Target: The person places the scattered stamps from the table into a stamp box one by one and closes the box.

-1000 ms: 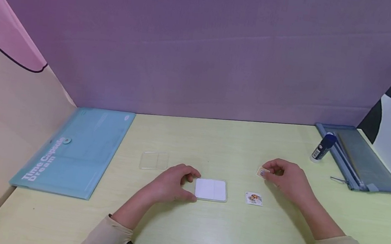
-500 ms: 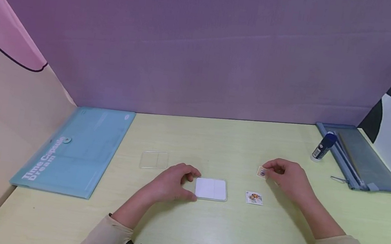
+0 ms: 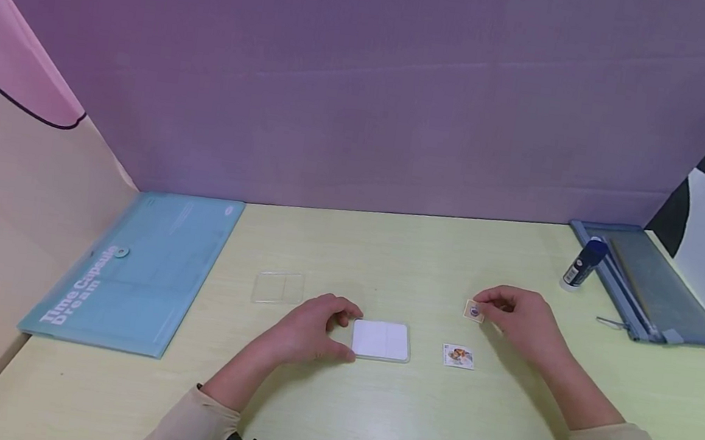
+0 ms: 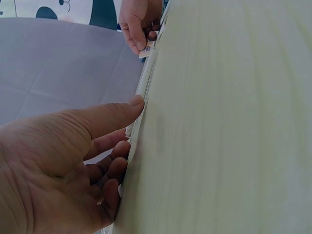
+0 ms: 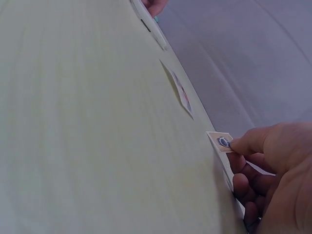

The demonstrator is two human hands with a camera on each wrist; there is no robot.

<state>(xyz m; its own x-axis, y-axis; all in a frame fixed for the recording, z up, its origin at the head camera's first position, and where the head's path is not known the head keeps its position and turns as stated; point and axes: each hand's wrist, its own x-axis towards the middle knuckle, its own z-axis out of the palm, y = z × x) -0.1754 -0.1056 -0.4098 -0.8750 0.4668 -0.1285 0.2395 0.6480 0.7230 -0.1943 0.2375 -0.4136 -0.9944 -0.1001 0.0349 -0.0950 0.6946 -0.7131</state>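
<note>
Grip, right hand [image 3: 522, 324]: pinched tan paper square [image 3: 472, 310] by its right side between thumb and finger, printed face up. Showed a dark round mark on it in right wrist view. Had it right of mid-width on the desk [image 3: 393, 419], well in from the back edge; couldn't tell whether touching the surface or just above.

Grip, left hand [image 3: 311, 330]: spanned left end of flat white case [image 3: 379, 341], thumb at near left corner, forefinger at far left corner. Held it flat on the desk, around mid-width.

Next out: saw white-bordered picture slip [image 3: 458, 357] lying face up between case and right hand, apart from both. Saw clear plastic piece [image 3: 278, 289] just beyond left hand, left of the case.

Farther: found blue folder [image 3: 138, 273] flat at the desk's back left corner. Found dark pouch [image 3: 667, 291] at back right corner, glue stick [image 3: 584, 264] by its left edge; couldn't tell whether touching. Noted purple panel [image 3: 370, 88] behind the back edge.
</note>
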